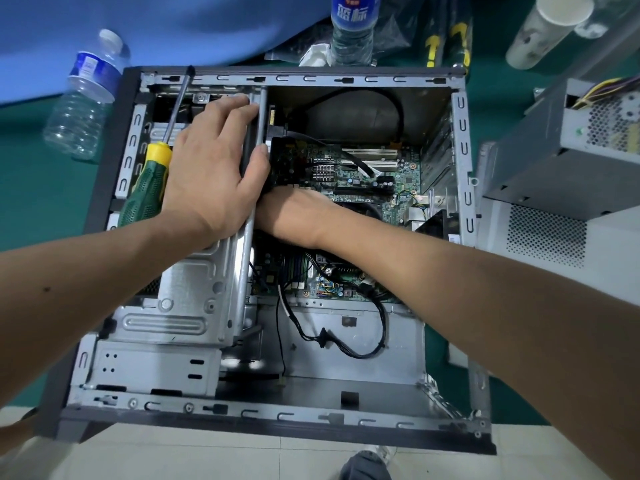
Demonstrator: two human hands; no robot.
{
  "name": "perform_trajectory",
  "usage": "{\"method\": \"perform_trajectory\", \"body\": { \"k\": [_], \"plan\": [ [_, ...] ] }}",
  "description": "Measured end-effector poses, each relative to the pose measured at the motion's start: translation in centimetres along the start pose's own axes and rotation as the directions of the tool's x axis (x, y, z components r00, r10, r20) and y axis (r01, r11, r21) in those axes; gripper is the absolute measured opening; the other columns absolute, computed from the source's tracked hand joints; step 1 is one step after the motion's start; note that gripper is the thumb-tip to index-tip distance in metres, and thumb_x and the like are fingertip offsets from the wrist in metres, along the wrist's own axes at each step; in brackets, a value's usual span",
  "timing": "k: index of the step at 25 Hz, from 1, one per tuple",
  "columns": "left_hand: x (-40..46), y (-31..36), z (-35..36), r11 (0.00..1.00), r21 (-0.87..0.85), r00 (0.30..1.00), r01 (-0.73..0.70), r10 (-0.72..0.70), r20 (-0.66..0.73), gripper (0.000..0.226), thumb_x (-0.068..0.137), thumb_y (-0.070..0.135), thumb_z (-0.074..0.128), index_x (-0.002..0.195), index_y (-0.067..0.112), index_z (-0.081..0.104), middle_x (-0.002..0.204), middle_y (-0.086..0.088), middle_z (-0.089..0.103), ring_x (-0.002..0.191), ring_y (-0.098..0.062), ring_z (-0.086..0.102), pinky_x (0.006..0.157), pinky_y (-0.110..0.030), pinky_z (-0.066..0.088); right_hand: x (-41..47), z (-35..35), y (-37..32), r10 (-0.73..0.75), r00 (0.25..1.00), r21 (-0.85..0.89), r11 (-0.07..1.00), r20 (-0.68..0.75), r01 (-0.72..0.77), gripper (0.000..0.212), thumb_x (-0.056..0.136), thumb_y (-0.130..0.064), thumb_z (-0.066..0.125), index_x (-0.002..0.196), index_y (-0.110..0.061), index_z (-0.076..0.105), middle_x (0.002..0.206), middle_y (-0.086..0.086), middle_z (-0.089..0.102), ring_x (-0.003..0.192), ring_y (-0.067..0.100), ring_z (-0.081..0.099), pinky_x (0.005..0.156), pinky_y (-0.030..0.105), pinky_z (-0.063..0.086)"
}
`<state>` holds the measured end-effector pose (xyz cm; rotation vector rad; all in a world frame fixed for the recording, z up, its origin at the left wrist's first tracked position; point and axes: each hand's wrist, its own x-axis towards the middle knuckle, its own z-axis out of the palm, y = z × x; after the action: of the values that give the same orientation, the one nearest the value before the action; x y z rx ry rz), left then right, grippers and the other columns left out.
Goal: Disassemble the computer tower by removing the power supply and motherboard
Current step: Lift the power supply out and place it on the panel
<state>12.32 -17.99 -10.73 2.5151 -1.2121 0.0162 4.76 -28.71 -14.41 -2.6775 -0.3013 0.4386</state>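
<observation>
The open computer case (pixel 462 140) lies on its side with the green motherboard (pixel 360 171) still inside at the back. The grey power supply (pixel 568 140) sits outside the case to the right. My left hand (pixel 211 168) rests flat on the metal drive cage (pixel 187 299), fingers straight, thumb over the cage's edge rail. My right hand (pixel 294 213) reaches into the case beneath the left hand. Only its back shows; the fingers are hidden. A green and yellow screwdriver (pixel 147 188) lies on the cage, left of my left hand.
Loose black cables (pixel 346 348) lie on the case floor. Two water bottles (pixel 83 95) (pixel 351 32) and a paper cup (pixel 547 29) stand behind the case. A perforated white side panel (pixel 547 244) lies under the power supply. My shoe (pixel 367 464) is below the table edge.
</observation>
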Motion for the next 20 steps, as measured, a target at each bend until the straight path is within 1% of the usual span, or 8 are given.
{"method": "perform_trajectory", "body": {
  "k": [3,7,9,11,13,16,18,20],
  "plan": [
    [0.0,0.0,0.0,1.000,0.003,1.000,0.002,-0.002,0.002,0.053,0.097,0.036,0.039,0.143,0.010,0.043,0.148,-0.008,0.040,0.136,-0.023,0.037,0.112,-0.044,0.030,0.1,0.1,0.1,0.033,0.999,-0.047,0.998,-0.027,-0.034,0.027,0.098,-0.019,0.040,0.099,-0.009,0.065,0.101,0.013,0.069,0.094,0.031,0.065,0.066,0.029,0.035],
    [0.0,0.0,0.0,1.000,-0.003,1.000,0.002,-0.002,0.003,0.053,0.097,0.036,0.038,0.143,0.010,0.044,0.148,-0.008,0.040,0.136,-0.024,0.037,0.111,-0.046,0.031,-0.1,-0.1,0.0,0.084,0.996,-0.187,0.978,-0.029,-0.088,0.015,0.094,-0.011,0.046,0.093,-0.013,0.060,0.096,0.010,0.068,0.089,0.033,0.065,0.049,0.027,0.025],
    [0.0,0.0,-0.1,1.000,-0.008,1.000,0.001,-0.001,0.005,0.053,0.096,0.036,0.039,0.143,0.010,0.044,0.148,-0.008,0.040,0.136,-0.024,0.038,0.111,-0.047,0.031,0.0,0.0,-0.2,0.062,0.998,-0.262,0.963,-0.018,-0.065,0.018,0.093,-0.010,0.047,0.102,-0.011,0.063,0.101,0.010,0.069,0.093,0.033,0.066,0.055,0.030,0.031],
    [0.0,0.0,-0.1,1.000,-0.008,1.000,0.003,-0.003,0.009,0.053,0.097,0.036,0.039,0.143,0.010,0.044,0.148,-0.008,0.040,0.135,-0.024,0.037,0.110,-0.046,0.031,-0.2,0.1,-0.3,0.073,0.997,-0.231,0.970,-0.010,-0.073,0.023,0.091,-0.011,0.050,0.110,-0.009,0.063,0.107,0.012,0.068,0.098,0.033,0.065,0.063,0.032,0.035],
    [0.0,0.0,0.0,1.000,-0.001,1.000,0.005,-0.005,0.010,0.053,0.097,0.036,0.039,0.143,0.011,0.043,0.148,-0.007,0.040,0.135,-0.024,0.038,0.110,-0.046,0.031,-0.9,0.0,-0.5,0.090,0.995,-0.221,0.972,0.041,-0.079,0.023,0.088,-0.012,0.051,0.109,-0.010,0.062,0.109,0.011,0.066,0.097,0.033,0.063,0.065,0.033,0.035],
    [-0.1,0.1,-0.1,1.000,0.002,1.000,0.010,-0.010,0.013,0.053,0.097,0.036,0.039,0.143,0.011,0.043,0.148,-0.007,0.040,0.134,-0.024,0.038,0.110,-0.044,0.030,-1.9,-0.1,-1.0,0.044,0.986,-0.286,0.958,0.159,0.003,0.020,0.088,-0.004,0.053,0.104,-0.008,0.063,0.108,0.012,0.065,0.087,0.031,0.059,0.065,0.033,0.038],
    [0.0,0.1,-0.1,1.000,-0.002,1.000,0.010,-0.010,0.013,0.053,0.097,0.036,0.039,0.143,0.011,0.043,0.147,-0.007,0.040,0.134,-0.024,0.038,0.110,-0.044,0.029,-2.2,-0.3,-1.3,0.037,0.985,-0.274,0.962,0.170,0.011,0.021,0.088,0.002,0.052,0.104,-0.004,0.063,0.108,0.014,0.066,0.088,0.032,0.060,0.065,0.033,0.040],
    [-0.1,0.1,-0.1,1.000,-0.003,1.000,0.010,-0.010,0.013,0.053,0.097,0.036,0.039,0.144,0.011,0.043,0.148,-0.006,0.040,0.134,-0.023,0.038,0.110,-0.043,0.028,-2.5,-0.4,-1.8,0.079,0.978,-0.283,0.959,0.192,-0.021,0.019,0.089,0.001,0.051,0.101,-0.009,0.062,0.108,0.012,0.065,0.088,0.032,0.058,0.065,0.034,0.041]
  ]
}}
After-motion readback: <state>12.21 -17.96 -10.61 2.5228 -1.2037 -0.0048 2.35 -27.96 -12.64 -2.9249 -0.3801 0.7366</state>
